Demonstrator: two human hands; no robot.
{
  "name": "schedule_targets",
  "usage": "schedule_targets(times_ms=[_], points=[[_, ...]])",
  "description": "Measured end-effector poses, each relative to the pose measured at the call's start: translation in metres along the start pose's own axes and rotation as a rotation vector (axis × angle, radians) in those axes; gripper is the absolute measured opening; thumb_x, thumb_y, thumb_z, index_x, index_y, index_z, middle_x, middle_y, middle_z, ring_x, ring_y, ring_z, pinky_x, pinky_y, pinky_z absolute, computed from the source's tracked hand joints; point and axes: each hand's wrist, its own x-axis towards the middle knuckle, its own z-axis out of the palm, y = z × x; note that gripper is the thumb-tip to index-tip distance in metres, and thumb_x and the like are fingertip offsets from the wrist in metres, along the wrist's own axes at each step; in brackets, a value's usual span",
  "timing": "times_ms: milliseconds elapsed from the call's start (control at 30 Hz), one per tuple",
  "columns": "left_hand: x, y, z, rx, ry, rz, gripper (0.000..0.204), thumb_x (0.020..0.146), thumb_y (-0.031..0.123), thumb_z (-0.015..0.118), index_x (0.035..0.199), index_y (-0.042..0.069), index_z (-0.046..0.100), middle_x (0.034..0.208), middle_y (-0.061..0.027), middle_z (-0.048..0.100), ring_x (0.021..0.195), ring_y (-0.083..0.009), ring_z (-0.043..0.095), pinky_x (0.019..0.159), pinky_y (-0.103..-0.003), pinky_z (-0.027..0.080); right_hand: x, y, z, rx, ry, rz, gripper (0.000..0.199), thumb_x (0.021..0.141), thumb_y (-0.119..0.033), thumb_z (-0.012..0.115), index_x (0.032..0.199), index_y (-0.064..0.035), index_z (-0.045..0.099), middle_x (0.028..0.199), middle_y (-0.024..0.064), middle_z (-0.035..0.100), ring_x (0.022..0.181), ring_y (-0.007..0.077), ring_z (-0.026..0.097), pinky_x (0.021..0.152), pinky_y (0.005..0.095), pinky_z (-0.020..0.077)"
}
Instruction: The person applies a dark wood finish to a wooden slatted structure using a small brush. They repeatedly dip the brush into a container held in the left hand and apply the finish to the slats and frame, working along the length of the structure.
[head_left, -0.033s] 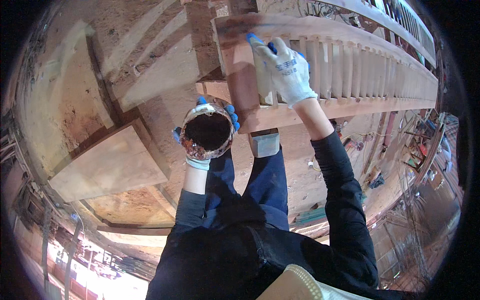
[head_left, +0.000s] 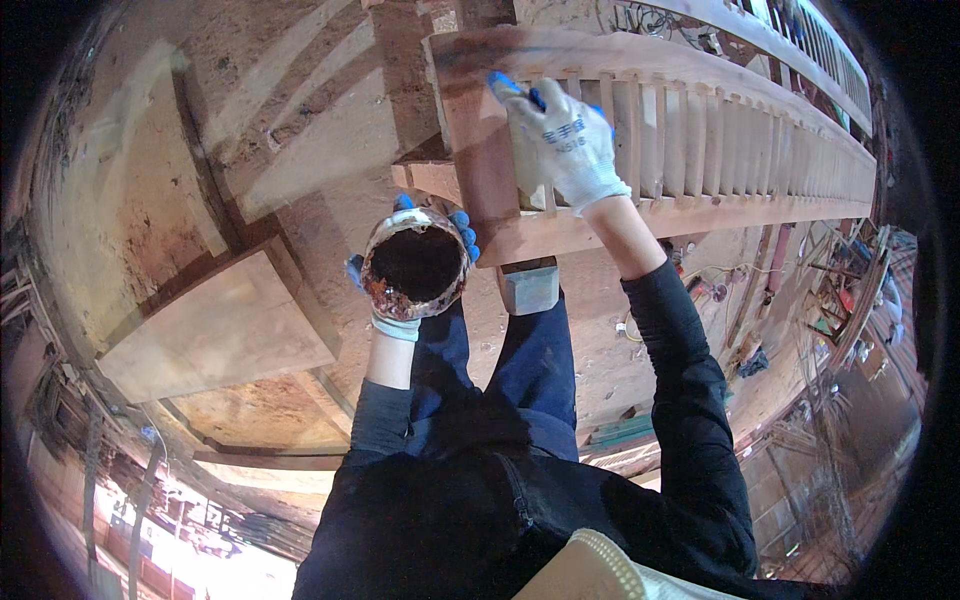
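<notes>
My left hand [head_left: 398, 326], in a white glove with blue-coated fingers, is wrapped round a round tub [head_left: 377, 287]. Dark reddish-brown stuff crusts its rim, and the inside looks dark. To the right, my right hand [head_left: 570, 150], gloved the same way, is over the end of a long slatted wooden frame [head_left: 487, 180]. One blue fingertip reaches left over the wide end board, while the other fingers are curled. Whatever they hold, if anything, is hidden under the hand. The end board is darker and redder than the pale slats.
A grey-topped wooden block [head_left: 530, 289] is under the frame's near edge, by my legs. Pale wooden panels [head_left: 225, 325] lie at left. Another slatted frame [head_left: 800, 70] stands at far right. Cords and scattered odds and ends lie on the floor to the right.
My right hand has shifted slightly left and toward me over the end board. My left hand and the tub look unmoved.
</notes>
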Motion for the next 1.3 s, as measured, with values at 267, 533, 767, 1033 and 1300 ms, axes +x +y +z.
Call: schedule_targets(times_ms=[267,533,767,1033,1300], points=[[-0.014,0.017,-0.042,-0.038,-0.012,0.159,0.105,0.060,0.072,0.073,0.147,0.029,0.033,0.149,-0.0296,0.024,0.135,-0.0508,0.029,0.108,-0.067,0.025,0.005,-0.010,-0.023,-0.096,0.071,-0.080,0.051,0.084,-0.008,0.056,0.130,-0.0298,0.055,0.095,0.0049,0.059,0.073,0.0237,0.067,0.059,0.0375,0.0547],[-0.010,0.023,-0.010,-0.112,0.137,0.034,0.034,0.095,0.039,0.053,0.126,0.029,0.061,0.140,-0.0283,0.040,0.129,-0.0488,0.037,0.108,-0.065,0.028,-0.007,-0.007,-0.019,-0.067,0.113,-0.091,0.057,0.081,-0.010,0.058,0.134,-0.0299,0.052,0.089,0.0078,0.056,0.072,0.0262,0.065,0.057,0.0377,0.0532],[-0.016,0.026,-0.013,-0.048,0.111,0.057,0.037,0.093,0.038,0.056,0.129,0.030,0.058,0.141,-0.0280,0.039,0.129,-0.0485,0.037,0.109,-0.065,0.026,0.001,-0.031,-0.030,-0.151,-0.029,-0.056,0.048,0.082,-0.007,0.057,0.126,-0.0259,0.056,0.101,0.0094,0.058,0.078,0.0286,0.066,0.064,0.0404,0.0539],[-0.015,0.016,-0.014,0.029,0.017,0.045,0.048,0.088,0.041,0.060,0.134,0.029,0.053,0.141,-0.0272,0.040,0.131,-0.0459,0.038,0.108,-0.065,0.029,-0.073,0.003,-0.057,0.461,0.122,0.180,0.040,0.089,-0.005,0.052,0.127,-0.0157,0.059,0.088,0.0157,0.059,0.073,0.0333,0.059,0.065,0.0407,0.0482],[0.018,-0.009,-0.006,-0.444,0.045,-0.163,0.073,0.084,0.058,0.060,0.139,0.012,0.045,0.141,-0.0266,0.042,0.133,-0.0451,0.036,0.109,-0.062,0.029,-0.134,0.022,-0.044,0.750,0.121,0.298,0.043,0.087,0.002,0.051,0.127,-0.0100,0.060,0.092,0.0157,0.061,0.076,0.0257,0.058,0.070,0.0321,0.0473]])
